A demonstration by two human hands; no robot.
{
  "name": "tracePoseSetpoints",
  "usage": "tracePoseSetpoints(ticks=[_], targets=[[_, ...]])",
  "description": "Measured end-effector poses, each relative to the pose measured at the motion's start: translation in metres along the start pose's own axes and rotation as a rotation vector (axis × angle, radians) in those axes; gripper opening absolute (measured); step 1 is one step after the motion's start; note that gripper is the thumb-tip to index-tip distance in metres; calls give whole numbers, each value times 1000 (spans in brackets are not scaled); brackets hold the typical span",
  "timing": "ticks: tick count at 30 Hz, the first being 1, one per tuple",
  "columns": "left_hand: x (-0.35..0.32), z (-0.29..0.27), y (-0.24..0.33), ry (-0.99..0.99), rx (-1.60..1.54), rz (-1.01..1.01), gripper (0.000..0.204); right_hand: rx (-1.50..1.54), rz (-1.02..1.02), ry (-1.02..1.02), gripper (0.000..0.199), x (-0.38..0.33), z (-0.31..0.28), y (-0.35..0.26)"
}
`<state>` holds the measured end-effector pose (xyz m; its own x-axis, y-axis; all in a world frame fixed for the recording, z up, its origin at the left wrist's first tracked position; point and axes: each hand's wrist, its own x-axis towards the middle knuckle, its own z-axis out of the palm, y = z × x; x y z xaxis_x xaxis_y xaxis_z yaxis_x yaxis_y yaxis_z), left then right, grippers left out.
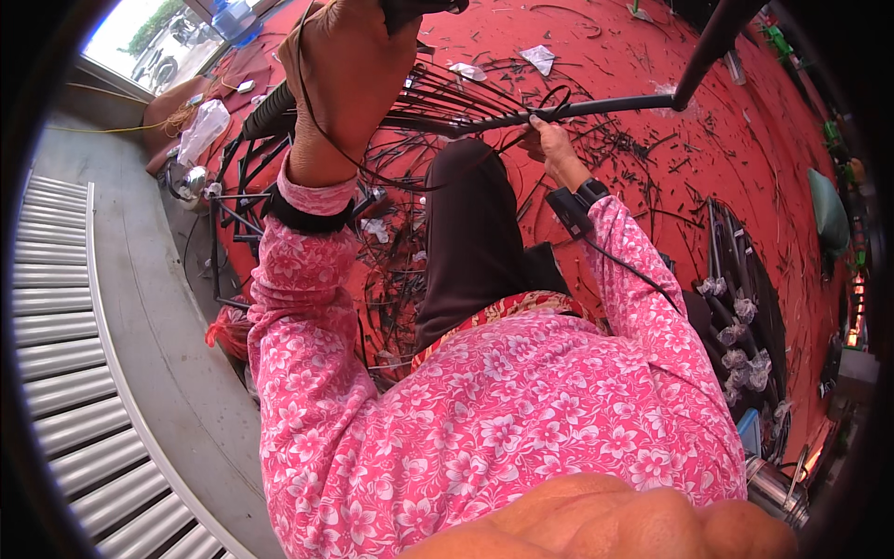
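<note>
Left hand (346,84) raised, grip closed on thin black plastic weaving strand (307,102). Right hand (551,147) pinches strand against black metal frame tube (596,107), above red floor (726,158) littered with offcuts.

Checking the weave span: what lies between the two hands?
Head view: dark strands fan along the black frame bar between left hand and right hand.

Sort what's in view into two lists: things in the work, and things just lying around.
In the work:
left hand raised, gripping dark strands
right hand pinching a strand at the black frame bar
black strands

Lying about:
white scraps
white plastic bag
strand offcuts on red floor
</note>
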<state>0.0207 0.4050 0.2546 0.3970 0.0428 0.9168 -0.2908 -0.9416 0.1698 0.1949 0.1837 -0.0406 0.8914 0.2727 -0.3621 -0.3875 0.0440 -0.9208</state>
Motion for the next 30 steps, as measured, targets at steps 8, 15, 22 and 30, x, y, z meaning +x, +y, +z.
tracePoseSetpoints(ticks=[8, 15, 22, 30], targets=[[-41, 67, -26, -186, 116, -56, 21, -25, -343, -48, 26, -58, 3, -105], [-71, 113, -67, -230, 249, -131, 13, -255, -555, -303, 33, -161, 18, -217], [-71, 133, -68, -235, 212, -237, 12, -408, -710, -335, 32, -180, 22, -247], [-88, 161, -28, -378, 328, -99, 16, -301, -342, -356, 32, -108, 22, -211]])
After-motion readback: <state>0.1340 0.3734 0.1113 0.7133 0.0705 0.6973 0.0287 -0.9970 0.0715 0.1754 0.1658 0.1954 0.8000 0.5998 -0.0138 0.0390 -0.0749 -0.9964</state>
